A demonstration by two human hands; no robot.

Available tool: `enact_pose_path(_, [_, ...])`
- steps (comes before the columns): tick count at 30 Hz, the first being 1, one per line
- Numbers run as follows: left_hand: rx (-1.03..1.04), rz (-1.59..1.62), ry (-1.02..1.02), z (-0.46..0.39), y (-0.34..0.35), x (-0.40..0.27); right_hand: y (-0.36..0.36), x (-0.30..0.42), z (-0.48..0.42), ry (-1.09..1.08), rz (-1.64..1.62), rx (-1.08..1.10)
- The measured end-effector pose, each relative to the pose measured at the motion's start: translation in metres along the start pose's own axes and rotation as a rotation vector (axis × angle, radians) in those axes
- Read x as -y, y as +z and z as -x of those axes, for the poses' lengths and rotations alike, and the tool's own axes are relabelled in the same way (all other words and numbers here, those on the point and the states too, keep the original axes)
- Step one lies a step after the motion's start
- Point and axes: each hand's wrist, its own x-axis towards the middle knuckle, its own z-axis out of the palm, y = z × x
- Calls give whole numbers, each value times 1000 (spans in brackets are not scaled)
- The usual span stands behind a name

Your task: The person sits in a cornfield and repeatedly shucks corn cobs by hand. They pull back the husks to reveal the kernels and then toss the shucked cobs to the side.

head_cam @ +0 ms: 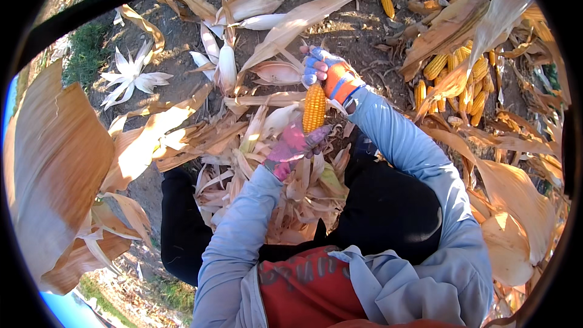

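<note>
My left hand (296, 146), in a pink and purple glove, is at the lower end of a yellow ear of corn (314, 108), its fingers partly curled around that end. My right hand (329, 73), in an orange and blue glove with bare fingertips, is closed at the ear's upper end. Pale husk shows beside the right hand's palm. The ear stands nearly upright in view between both hands, its kernels bare. Below it, loose dry husks (296, 209) lie heaped between my legs. A corn ear in its husk (278, 73) lies just left of my right hand.
Several unhusked ears (227, 66) lie on the soil ahead. A pile of bare yellow ears (469, 82) is at the right among dry leaves, with a single bare ear (387, 5) farther ahead. A large dry corn leaf (59, 168) rises at the left. Dry stalks and leaves fill the right side.
</note>
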Motion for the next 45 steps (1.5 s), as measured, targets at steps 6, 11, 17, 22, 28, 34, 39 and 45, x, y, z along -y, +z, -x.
enact_pose_path(6, [-327,-237,166,-9,-21,24,-17,20,8,-238,817,-222])
enact_pose_path(11, [-410,-327,32,0,-23,7,-18,-4,13,-99,1425,216])
enact_pose_path(17, [-213,-283,-12,10,-21,13,-18,4,1,-211,1259,-230])
enact_pose_path(22, [-252,51,37,17,-26,7,-25,-7,12,-164,1624,-6])
enact_pose_path(28, [-353,184,32,14,-23,3,10,-35,37,-1,1758,267])
enact_pose_path(34, [-533,211,70,9,-27,4,12,-25,35,41,2193,228])
enact_pose_path(39, [-379,283,76,14,-64,15,16,-13,41,-153,2515,-78])
enact_pose_path(45, [-483,276,49,7,-46,12,22,-23,41,-40,1602,228])
